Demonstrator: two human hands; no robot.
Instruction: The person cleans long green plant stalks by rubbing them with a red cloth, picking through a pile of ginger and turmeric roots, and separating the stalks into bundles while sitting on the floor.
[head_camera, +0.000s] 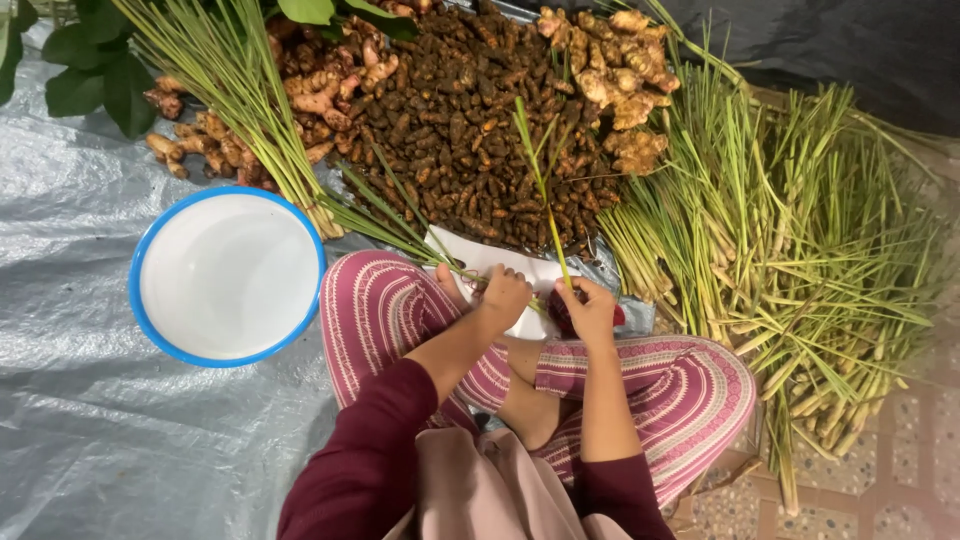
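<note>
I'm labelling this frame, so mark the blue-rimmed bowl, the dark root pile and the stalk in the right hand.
Blue-rimmed bowl (150, 320): head view, on its blue left rim.
Dark root pile (460, 130): head view, pile's middle.
Stalk (545, 200): head view, mid-stem above the right hand (592, 312).

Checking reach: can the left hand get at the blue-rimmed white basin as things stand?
Probably yes. The left hand grips lemongrass stalks, so it is busy, but the basin sits just beyond the left knee, with only bare tarp around it.

Bare grey plastic sheet lies open on the left, past the round white blue-rimmed basin; ahead, the heap of small brown roots blocks reach. Rightward, piled green lemongrass stalks crowd the floor.
</note>
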